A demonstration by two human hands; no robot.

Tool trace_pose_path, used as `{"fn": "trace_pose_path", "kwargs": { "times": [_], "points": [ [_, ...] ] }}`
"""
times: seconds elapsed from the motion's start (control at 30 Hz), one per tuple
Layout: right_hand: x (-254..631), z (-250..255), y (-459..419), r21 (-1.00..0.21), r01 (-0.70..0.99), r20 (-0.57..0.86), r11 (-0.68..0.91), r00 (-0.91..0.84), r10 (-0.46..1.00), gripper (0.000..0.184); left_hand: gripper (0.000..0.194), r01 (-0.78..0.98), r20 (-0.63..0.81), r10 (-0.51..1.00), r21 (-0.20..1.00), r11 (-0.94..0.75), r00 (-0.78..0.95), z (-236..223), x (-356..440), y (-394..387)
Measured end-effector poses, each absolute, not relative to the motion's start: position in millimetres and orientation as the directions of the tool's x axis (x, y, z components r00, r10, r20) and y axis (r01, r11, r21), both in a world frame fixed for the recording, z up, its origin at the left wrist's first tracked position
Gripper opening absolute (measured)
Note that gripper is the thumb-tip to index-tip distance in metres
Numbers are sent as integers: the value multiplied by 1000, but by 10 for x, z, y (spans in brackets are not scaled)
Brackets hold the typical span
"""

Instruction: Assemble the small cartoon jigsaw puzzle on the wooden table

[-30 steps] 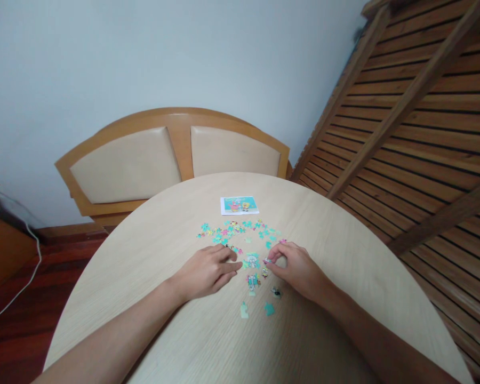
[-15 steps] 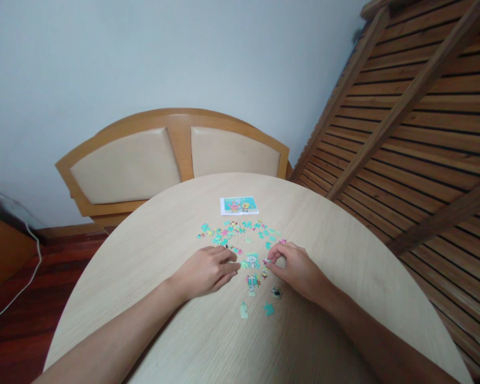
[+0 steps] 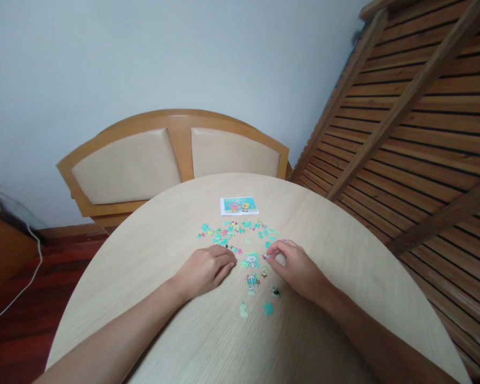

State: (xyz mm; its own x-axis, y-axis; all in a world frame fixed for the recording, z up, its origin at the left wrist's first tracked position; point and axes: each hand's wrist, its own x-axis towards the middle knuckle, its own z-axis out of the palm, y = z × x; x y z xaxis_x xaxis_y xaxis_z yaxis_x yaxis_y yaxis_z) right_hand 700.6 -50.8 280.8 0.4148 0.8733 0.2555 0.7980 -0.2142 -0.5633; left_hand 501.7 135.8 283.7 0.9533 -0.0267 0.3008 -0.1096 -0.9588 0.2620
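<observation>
Between thumb and index finger of my right hand (image 3: 294, 264) is a small puzzle piece (image 3: 266, 256), pink and white, mostly covered by the fingertips. My left hand (image 3: 208, 269) rests palm-down on the table, fingers loosely bent and holding nothing visible. Between the hands lies a joined teal patch of puzzle (image 3: 252, 260) showing a pale cartoon face. Just below it is another joined patch (image 3: 252, 281). A yellowish piece (image 3: 264, 272) lies beside my right thumb. Nearer to me are a dark-marked piece (image 3: 275, 292), a pale green piece (image 3: 244, 309) and a teal piece (image 3: 268, 308).
Several loose puzzle pieces (image 3: 228, 230) are spread beyond the hands. Behind them lies a picture card (image 3: 239, 206) with pink and yellow cartoon figures. The round wooden table (image 3: 176, 341) faces a padded headboard (image 3: 186, 120). Wooden slats (image 3: 424, 122) lean at the right.
My left hand has drawn slightly left, away from the teal patch, its fingers more tucked in. The right hand stays almost in place, still pinching the piece, which is tilted differently.
</observation>
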Motion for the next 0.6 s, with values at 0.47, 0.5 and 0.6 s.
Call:
{"fn": "trace_pose_path", "kwargs": {
  "times": [0.47, 0.5, 0.6],
  "points": [
    [6709, 2745, -397, -734, 677, 268, -56, 365, 891, 5, 24, 70, 194, 346, 780, -622, 918, 2744, 5075, 1140],
    [6696, 2742, -389, -747, 663, 264, -53, 368, 892, 6, 23, 68, 184, 349, 798, -598, 919, 2738, 5082, 1118],
    [6666, 2727, -364, -776, 629, 258, -41, 376, 890, 7, 22, 48, 173, 365, 850, -525, 915, 2716, 5106, 1079]
  ]
}}
